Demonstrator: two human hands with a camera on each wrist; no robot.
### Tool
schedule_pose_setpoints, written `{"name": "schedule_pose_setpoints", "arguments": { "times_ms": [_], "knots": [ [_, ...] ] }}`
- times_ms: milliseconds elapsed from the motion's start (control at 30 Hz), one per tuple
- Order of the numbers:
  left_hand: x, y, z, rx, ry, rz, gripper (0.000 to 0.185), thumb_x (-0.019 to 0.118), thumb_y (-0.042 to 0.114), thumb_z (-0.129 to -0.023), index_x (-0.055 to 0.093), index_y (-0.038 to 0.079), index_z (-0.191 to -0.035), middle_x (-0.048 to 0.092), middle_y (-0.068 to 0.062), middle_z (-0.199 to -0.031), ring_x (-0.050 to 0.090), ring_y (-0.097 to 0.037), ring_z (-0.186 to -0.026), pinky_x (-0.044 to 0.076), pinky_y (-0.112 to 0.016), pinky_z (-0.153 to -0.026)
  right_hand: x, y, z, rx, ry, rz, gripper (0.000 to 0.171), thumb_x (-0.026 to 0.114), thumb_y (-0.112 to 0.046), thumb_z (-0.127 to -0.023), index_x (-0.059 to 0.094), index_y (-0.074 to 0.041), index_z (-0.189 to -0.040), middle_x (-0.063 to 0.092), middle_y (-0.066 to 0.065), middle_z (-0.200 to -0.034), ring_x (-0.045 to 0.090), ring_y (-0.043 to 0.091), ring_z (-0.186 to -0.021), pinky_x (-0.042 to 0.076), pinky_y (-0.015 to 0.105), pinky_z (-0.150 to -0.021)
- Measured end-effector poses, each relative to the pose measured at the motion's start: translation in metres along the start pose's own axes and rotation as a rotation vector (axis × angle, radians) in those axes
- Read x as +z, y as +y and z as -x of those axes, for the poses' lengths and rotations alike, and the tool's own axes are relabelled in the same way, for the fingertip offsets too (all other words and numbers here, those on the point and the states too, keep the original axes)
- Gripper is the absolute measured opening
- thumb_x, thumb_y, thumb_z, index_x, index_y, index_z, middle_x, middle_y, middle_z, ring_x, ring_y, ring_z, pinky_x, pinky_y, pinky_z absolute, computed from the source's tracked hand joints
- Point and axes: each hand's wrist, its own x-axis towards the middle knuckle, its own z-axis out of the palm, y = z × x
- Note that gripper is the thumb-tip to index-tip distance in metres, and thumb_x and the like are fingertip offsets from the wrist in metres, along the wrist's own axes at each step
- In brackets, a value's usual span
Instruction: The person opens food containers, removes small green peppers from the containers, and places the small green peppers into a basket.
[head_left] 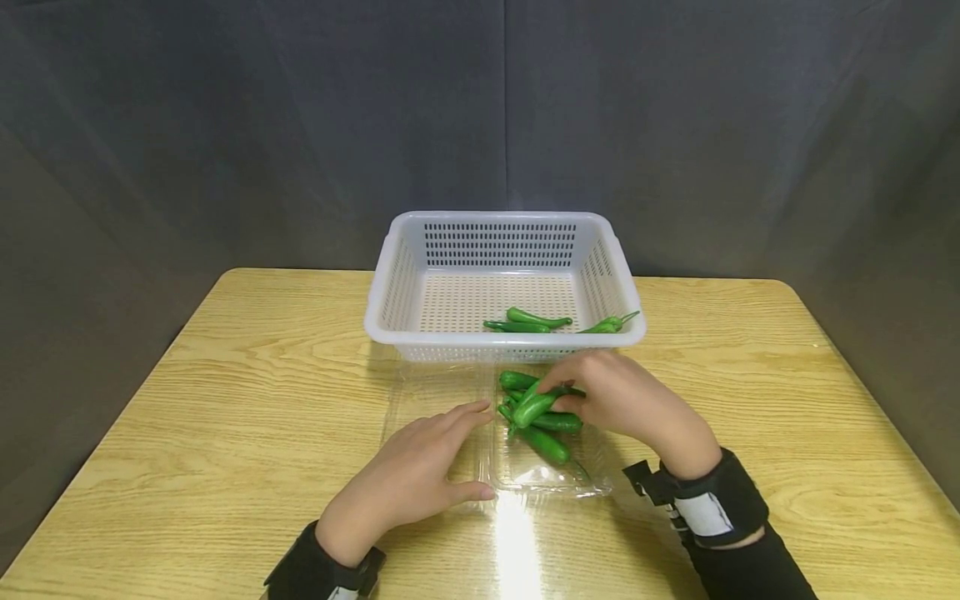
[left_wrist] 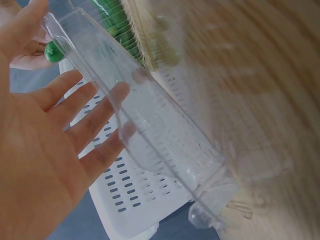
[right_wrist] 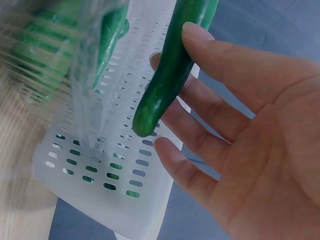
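Observation:
A clear plastic clamshell tray [head_left: 547, 485] lies open on the table, with several green peppers [head_left: 551, 446] in its right half. My right hand [head_left: 558, 398] pinches one green pepper [head_left: 534, 406] between thumb and fingers, just above that pile. In the right wrist view the held pepper [right_wrist: 170, 80] hangs from my right hand [right_wrist: 172, 47] beside the tray wall [right_wrist: 85, 75]. My left hand [head_left: 468, 450] lies flat with straight fingers on the tray's left half. The left wrist view shows my left hand [left_wrist: 60, 90] against the tray edge [left_wrist: 150, 130].
A white perforated basket [head_left: 390, 275] stands just behind the tray, with three green peppers [head_left: 536, 321] on its floor near the front wall. The wooden table [head_left: 225, 400] extends left and right of the tray. A dark curtain hangs behind.

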Motion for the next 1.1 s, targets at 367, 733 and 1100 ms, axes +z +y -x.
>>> {"name": "schedule_pose_setpoints", "arguments": {
  "times_ms": [367,733,1100],
  "knots": [
    [-0.0011,0.0009,-0.0001,-0.004,-0.01,0.006,0.084,0.072,0.054,-0.084,0.038,0.018,-0.153,0.034,0.0,-0.158,0.041,-0.023,-0.138,0.038,-0.052,-0.109,-0.0043,-0.0024,0.0006,-0.005,0.062,0.045,0.023,0.08,0.001,-0.079,0.078,-0.013,-0.098,0.072,-0.003,-0.096,0.066,0.015,-0.09,0.056,0.036,-0.081],
    [-0.001,0.0005,-0.0001,-0.004,-0.009,0.007,0.085,0.072,0.054,-0.085,0.038,0.017,-0.153,0.035,0.001,-0.158,0.041,-0.022,-0.138,0.038,-0.051,-0.109,-0.0064,-0.0019,0.0,-0.056,0.158,0.055,0.026,0.08,0.001,-0.081,0.077,-0.01,-0.105,0.071,0.0,-0.099,0.067,0.017,-0.093,0.056,0.037,-0.082],
    [-0.0007,0.0007,-0.0002,0.0,-0.004,-0.001,0.085,0.072,0.055,-0.085,0.038,0.017,-0.153,0.035,0.0,-0.158,0.041,-0.023,-0.139,0.038,-0.051,-0.109,-0.0092,0.0008,-0.0009,-0.1,0.254,0.074,0.026,0.081,-0.003,-0.081,0.075,-0.008,-0.106,0.071,0.003,-0.102,0.067,0.023,-0.099,0.055,0.04,-0.088]
  ]
}}
